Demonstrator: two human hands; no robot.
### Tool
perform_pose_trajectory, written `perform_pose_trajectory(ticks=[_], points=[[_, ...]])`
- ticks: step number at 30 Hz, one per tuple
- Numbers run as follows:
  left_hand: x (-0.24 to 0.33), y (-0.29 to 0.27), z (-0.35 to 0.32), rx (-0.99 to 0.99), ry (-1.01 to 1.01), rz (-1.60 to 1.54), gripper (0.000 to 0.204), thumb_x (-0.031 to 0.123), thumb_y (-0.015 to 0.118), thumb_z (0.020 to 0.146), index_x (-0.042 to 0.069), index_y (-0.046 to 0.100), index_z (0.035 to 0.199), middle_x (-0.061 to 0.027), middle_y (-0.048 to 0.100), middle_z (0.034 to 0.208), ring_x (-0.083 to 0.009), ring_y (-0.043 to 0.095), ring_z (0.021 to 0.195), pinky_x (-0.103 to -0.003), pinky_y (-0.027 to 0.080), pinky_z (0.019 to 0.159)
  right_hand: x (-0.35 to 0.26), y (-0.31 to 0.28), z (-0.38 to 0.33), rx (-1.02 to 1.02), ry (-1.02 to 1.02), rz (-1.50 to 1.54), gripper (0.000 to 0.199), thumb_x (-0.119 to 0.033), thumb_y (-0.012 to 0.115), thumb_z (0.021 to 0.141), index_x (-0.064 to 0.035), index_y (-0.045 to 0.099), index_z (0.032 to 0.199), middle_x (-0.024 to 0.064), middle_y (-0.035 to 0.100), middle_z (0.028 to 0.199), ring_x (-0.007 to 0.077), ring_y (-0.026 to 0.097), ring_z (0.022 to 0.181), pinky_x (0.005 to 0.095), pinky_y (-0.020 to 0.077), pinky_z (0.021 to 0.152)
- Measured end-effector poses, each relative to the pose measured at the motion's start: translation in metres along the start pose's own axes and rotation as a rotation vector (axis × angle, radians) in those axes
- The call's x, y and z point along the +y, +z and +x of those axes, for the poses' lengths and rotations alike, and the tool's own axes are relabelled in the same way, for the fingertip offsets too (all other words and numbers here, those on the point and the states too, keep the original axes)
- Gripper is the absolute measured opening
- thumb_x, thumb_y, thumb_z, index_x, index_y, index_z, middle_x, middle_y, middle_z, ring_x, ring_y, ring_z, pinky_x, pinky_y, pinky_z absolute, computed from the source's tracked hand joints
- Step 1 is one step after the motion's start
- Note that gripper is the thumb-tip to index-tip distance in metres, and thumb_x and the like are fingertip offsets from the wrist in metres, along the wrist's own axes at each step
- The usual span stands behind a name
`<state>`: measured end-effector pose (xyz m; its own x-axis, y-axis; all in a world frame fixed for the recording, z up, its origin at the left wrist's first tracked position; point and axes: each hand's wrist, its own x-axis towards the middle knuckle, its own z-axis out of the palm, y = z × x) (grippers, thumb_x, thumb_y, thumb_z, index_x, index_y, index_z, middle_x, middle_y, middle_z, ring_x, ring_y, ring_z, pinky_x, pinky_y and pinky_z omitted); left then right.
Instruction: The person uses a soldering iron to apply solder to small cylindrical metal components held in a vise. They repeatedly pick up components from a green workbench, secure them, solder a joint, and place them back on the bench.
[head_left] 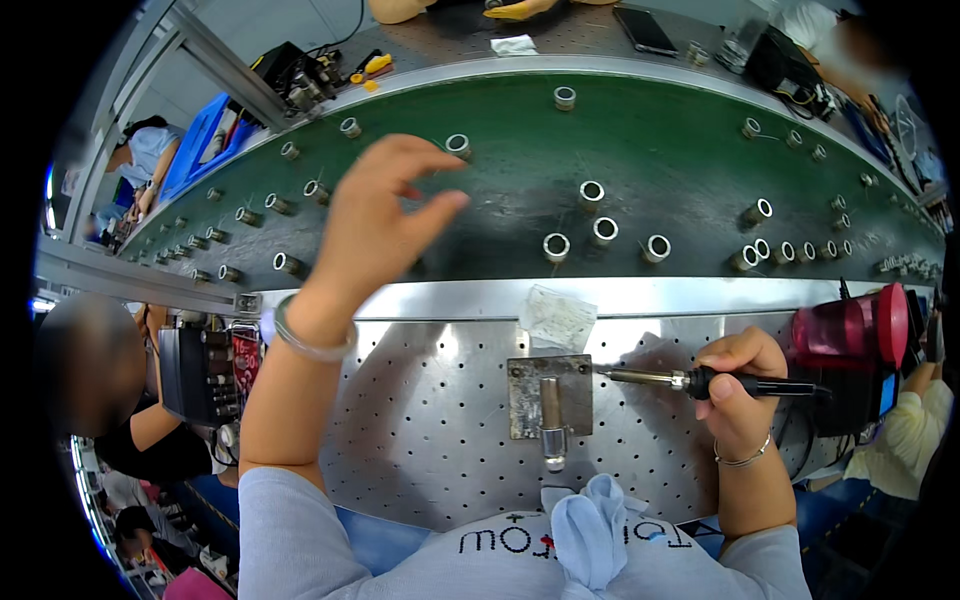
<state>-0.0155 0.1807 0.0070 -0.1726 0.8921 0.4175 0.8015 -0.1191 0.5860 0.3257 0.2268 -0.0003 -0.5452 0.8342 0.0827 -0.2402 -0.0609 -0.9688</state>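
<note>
My left hand (385, 215) reaches over the green conveyor belt (500, 215) with thumb and forefinger spread apart, nothing seen between them. Just beyond its forefinger stands a small metal cylinder (457, 147) with a ring-shaped top. In my right hand (742, 385) is a soldering iron (710, 382) with a black handle, its tip pointing left, close to the upper right corner of a worn metal plate (522, 400). On that plate lies a metal rod-like piece (551, 410), its shiny round end toward me.
Similar cylinders (604, 231) stand scattered along the belt. A crumpled white cloth (558, 316) lies at the near rail, above the perforated metal worktop (430, 440). At right is a red container (850, 328); at left, a black device (190, 375). Across the belt are a phone (645, 31) and co-workers.
</note>
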Motion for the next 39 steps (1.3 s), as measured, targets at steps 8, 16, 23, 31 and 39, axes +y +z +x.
perform_pose_trajectory(ticks=[8,16,23,31,39], points=[[0.026,0.08,0.04,-0.176,0.109,-0.115,0.035,0.001,0.067,0.07,0.008,0.062,0.104,-0.0065,0.054,0.094,-0.0174,0.055,0.074,-0.027,0.047,0.063,-0.005,-0.001,0.0,-0.013,-0.011,0.028,0.013,-0.001,0.067,0.074,0.0016,0.056,0.08,0.0106,0.06,0.068,0.0096,0.055,0.05,0.0194,0.0438,0.048],[0.031,0.064,0.047,-0.237,-0.018,-0.248,0.023,0.01,0.072,0.072,0.001,0.066,0.093,-0.0039,0.062,0.082,-0.008,0.055,0.069,-0.022,0.044,0.056,-0.008,-0.005,0.0,-0.018,-0.034,0.032,0.014,-0.001,0.068,0.074,0.0015,0.056,0.08,0.011,0.06,0.071,0.0098,0.056,0.051,0.0194,0.0442,0.048],[0.039,0.018,-0.01,-0.737,-0.452,-0.943,0.026,0.006,0.076,0.066,-0.004,0.066,0.087,-0.0069,0.061,0.08,-0.0099,0.054,0.068,-0.021,0.042,0.059,-0.006,-0.002,-0.002,-0.001,-0.015,0.048,0.016,-0.004,0.068,0.074,0.0017,0.054,0.08,0.0096,0.059,0.068,0.0092,0.055,0.048,0.0187,0.0431,0.046],[0.05,0.035,-0.041,-0.906,-0.378,-1.051,0.046,0.025,0.081,0.063,-0.001,0.067,0.098,-0.0037,0.059,0.083,-0.0099,0.049,0.072,-0.021,0.035,0.056,-0.001,0.004,-0.004,-0.024,-0.024,0.017,0.018,-0.008,0.069,0.075,0.0011,0.053,0.08,0.0088,0.059,0.066,0.0085,0.054,0.047,0.0185,0.0421,0.045],[0.065,0.035,-0.074,-0.439,-0.441,-1.169,0.051,0.028,0.076,0.065,0.0,0.064,0.106,-0.0126,0.056,0.108,-0.0193,0.054,0.098,-0.026,0.042,0.076,-0.002,0.012,-0.008,-0.096,0.009,0.05,0.02,-0.003,0.072,0.071,0.0005,0.055,0.08,0.0083,0.058,0.064,0.0094,0.054,0.049,0.0194,0.0421,0.048]])
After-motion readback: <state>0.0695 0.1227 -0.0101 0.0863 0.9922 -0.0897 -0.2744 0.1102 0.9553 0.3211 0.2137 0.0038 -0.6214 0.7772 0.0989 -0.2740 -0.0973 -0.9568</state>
